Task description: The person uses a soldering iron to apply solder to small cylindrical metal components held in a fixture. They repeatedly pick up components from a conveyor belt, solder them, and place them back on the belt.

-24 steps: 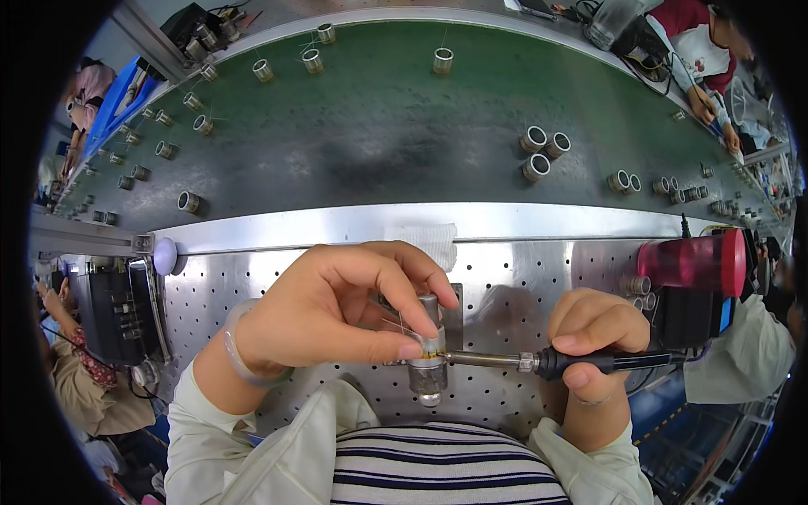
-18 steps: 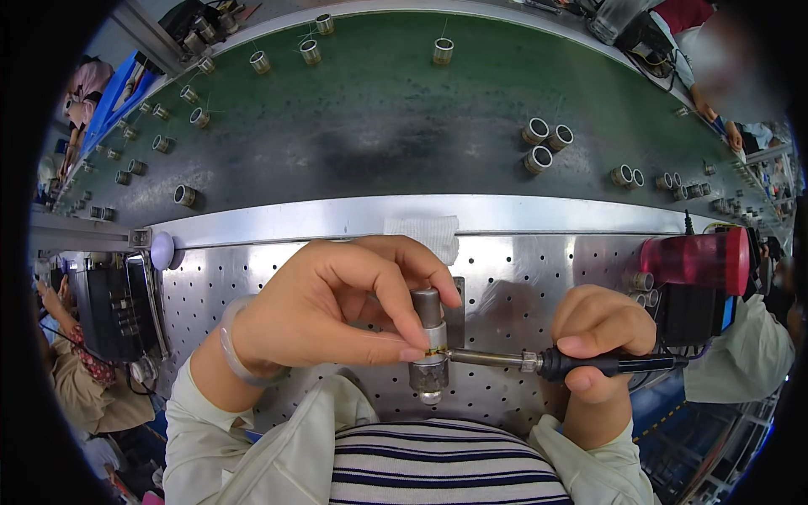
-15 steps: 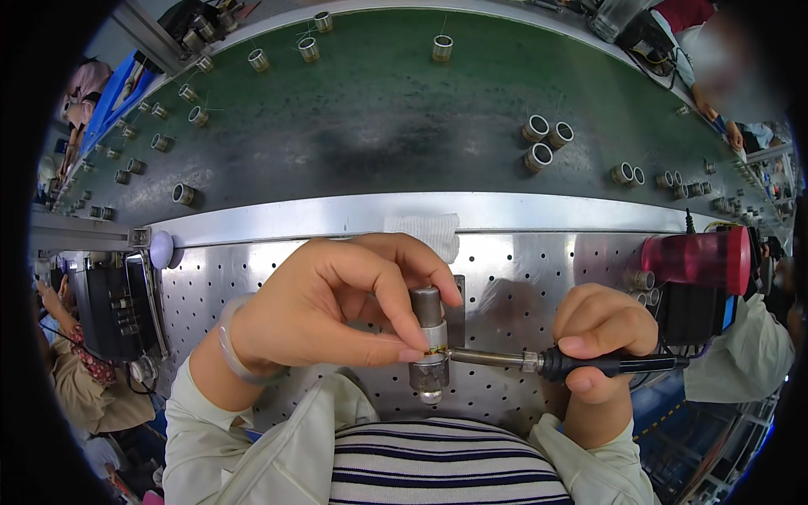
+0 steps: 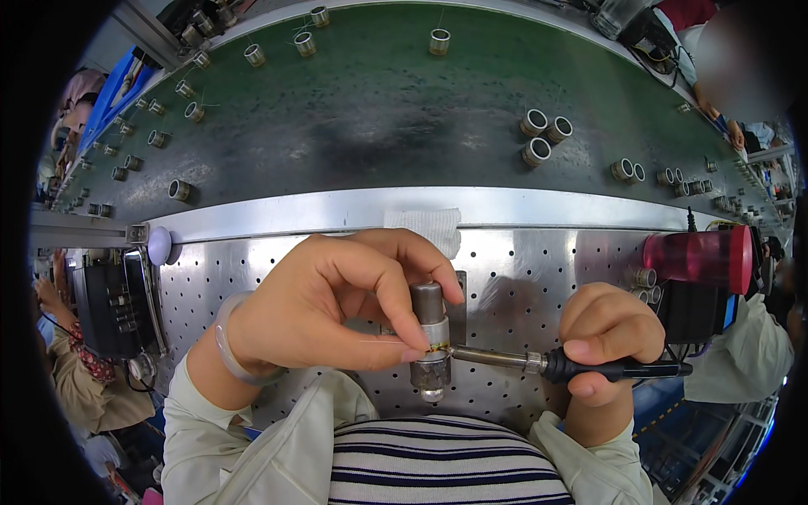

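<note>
A short metal sleeve with a yellowish band stands upright around a dark grey peg with a rounded, shiny lower end. Against the sleeve's left side, my left hand has its thumb and index finger pinched together; what lies between the tips is too small to make out. Its other fingers curl behind the peg. Wrapped in my right hand is the black handle of a soldering iron. The iron points left, its tip touching or very close to the sleeve's banded part.
Beyond the perforated metal worktop runs a green conveyor belt carrying several metal sleeves. A pink translucent cup lies at right, near more sleeves. At left stands a black box. Other people are around the edges.
The soldering iron's handle and my right hand have shifted slightly right and down. My left hand remains at the sleeve. Sleeves on the belt appear slightly shifted in view.
</note>
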The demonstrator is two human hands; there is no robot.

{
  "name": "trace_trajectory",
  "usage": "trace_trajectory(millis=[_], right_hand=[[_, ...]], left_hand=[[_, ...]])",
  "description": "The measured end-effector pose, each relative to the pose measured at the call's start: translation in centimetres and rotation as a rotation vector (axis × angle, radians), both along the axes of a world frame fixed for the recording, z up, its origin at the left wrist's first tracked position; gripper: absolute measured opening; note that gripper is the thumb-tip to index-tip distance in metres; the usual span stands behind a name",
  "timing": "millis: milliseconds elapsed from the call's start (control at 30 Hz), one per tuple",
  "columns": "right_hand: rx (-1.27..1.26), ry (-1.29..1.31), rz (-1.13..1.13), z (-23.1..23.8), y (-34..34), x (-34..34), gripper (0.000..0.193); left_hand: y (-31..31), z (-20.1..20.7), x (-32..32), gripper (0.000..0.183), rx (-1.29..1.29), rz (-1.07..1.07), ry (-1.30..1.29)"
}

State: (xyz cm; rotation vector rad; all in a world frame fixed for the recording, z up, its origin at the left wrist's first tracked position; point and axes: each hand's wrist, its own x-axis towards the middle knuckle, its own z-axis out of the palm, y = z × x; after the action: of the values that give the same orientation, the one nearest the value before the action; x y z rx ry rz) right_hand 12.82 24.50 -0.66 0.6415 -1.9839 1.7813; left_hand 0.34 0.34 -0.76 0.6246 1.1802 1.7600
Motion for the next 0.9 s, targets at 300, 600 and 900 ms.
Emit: trace_trajectory(millis=[300, 600, 900], right_hand=[[-0.052, -0.008, 0.002, -0.02, 0.43, 0.16, 0.026], [-0.037, -0.013, -0.012, -0.07, 0.49, 0.27, 0.027], [-0.007, -0.001, 0.011, -0.02, 0.72, 0.17, 0.028]], left_hand=[[0.10, -0.11, -0.40, 0.013, 0.048, -0.093, 0.032], [0.31, -0.21, -0.43, 0.012, 0.049, -0.101, 0.040], [0.52, -0.23, -0.45, 0.013, 0.056, -0.108, 0.022]])
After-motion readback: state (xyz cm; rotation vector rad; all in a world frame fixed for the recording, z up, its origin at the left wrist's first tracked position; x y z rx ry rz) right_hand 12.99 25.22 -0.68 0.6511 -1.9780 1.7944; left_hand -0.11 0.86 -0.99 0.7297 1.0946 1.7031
